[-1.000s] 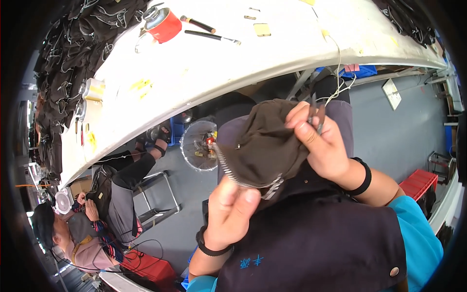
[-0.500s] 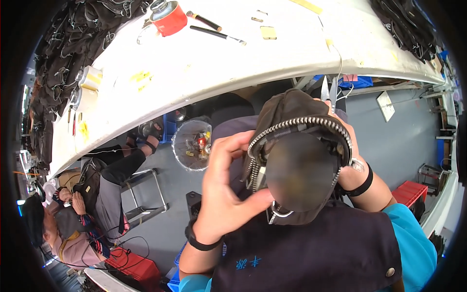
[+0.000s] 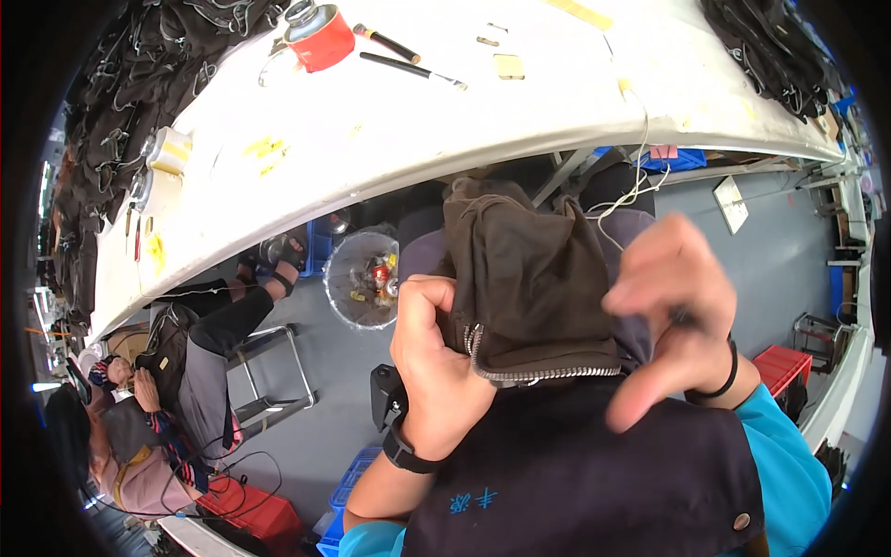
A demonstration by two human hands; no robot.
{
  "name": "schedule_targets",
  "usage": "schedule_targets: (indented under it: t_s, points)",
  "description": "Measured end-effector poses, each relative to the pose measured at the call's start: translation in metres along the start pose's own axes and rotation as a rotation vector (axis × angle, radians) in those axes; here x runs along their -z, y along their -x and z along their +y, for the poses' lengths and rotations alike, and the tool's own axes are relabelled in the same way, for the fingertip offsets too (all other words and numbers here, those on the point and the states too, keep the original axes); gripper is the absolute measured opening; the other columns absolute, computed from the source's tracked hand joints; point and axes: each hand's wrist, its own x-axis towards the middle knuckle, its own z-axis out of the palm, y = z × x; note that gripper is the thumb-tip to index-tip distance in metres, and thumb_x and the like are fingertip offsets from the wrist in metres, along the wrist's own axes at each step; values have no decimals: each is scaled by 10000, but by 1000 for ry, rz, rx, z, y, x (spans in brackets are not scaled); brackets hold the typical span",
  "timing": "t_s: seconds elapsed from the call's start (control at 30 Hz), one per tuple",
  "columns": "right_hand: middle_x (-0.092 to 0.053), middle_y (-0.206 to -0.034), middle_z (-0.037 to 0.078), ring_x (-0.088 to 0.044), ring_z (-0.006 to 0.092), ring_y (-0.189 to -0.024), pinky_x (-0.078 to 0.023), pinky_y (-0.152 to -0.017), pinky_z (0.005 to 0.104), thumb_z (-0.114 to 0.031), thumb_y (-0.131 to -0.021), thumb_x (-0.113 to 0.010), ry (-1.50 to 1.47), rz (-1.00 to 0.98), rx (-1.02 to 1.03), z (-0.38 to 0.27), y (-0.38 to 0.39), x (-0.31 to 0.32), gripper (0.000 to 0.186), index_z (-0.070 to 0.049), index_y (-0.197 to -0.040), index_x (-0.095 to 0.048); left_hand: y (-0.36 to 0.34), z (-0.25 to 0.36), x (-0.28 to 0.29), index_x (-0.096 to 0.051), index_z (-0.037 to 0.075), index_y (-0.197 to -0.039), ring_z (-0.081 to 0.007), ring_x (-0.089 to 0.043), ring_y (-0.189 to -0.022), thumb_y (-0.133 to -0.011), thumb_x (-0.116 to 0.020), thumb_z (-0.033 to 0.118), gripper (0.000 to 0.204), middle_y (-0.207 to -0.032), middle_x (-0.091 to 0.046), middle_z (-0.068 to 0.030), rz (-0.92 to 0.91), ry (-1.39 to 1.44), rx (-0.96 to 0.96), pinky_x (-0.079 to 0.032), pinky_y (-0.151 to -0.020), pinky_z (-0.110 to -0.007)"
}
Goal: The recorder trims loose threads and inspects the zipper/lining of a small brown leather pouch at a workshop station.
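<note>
A dark brown fabric bag [image 3: 543, 278] hangs in front of my dark apron [image 3: 594, 464], its metal-toothed zipper [image 3: 557, 374] running along the lower edge near me. My left hand [image 3: 436, 362] is closed on the bag's left side, thumb pressed near the zipper's corner. To the right of the bag, apart from it, my right hand [image 3: 673, 316] is raised and smeared by motion. Its thumb and forefinger are spread, while a dark blurred thing shows in the palm; what it is, I cannot make out. The bag's inside is hidden.
On the white table [image 3: 418, 139] are a red can [image 3: 320, 42], brushes [image 3: 413, 68] and a small beige piece [image 3: 508, 67]. Dark bags [image 3: 153, 74] pile up at the left. Below stands a waste bin [image 3: 362, 278]. A co-worker [image 3: 139, 418] sits at the left. A white cord [image 3: 640, 186] dangles.
The bag has turned over, so its opening no longer faces up. My right hand has come out from behind it to the right. The scissor blades seen there before no longer show.
</note>
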Motion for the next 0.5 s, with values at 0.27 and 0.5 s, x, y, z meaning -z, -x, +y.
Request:
schedule_targets:
  t_s: [0.27,0.5]
  points:
    - [-597,-752,29,-446,110,-507,-291,-455,260,-83,-627,-759,262,-44,385,1,13,-25,208,-58,-828,-715,-6,0,9,-427,15,-982,-122,-497,-878,-714,-571,-107,328,-1009,-478,-91,58,224,14,-442,-802,-254]
    - [-617,-787,39,-455,110,-516,-298,-457,266,-55,-666,-776,201,-27,379,1,19,-24,173,-68,-830,-722,-3,12,11,-432,27,-988,-121,-486,-869,-722,-598,-68,328,-1002,-480,-82,104,257,-32,-432,-804,-250]
